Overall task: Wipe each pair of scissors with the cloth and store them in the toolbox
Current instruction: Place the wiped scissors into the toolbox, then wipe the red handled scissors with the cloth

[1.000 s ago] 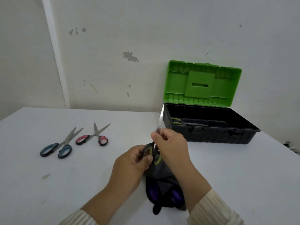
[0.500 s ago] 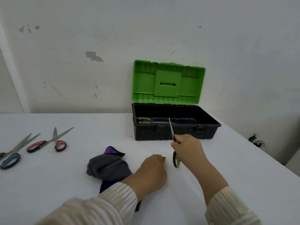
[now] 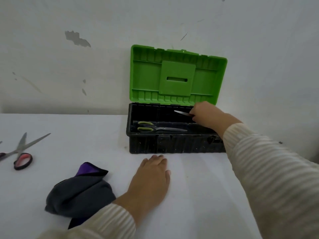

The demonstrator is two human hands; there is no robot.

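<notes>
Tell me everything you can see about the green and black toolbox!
The toolbox looks like plastic: scuffed black below, with a bright green lid swung up, fully open. It sits on the white table. Inside lies one pair of green-handled scissors, blades shut. The right hand reaches into it, holding a second pair whose blade points left.

Blk toolbox (image 3: 172, 145), green lid (image 3: 177, 76), grey/purple cloth (image 3: 77, 195), cream-striped sleeve (image 3: 267, 169).
</notes>
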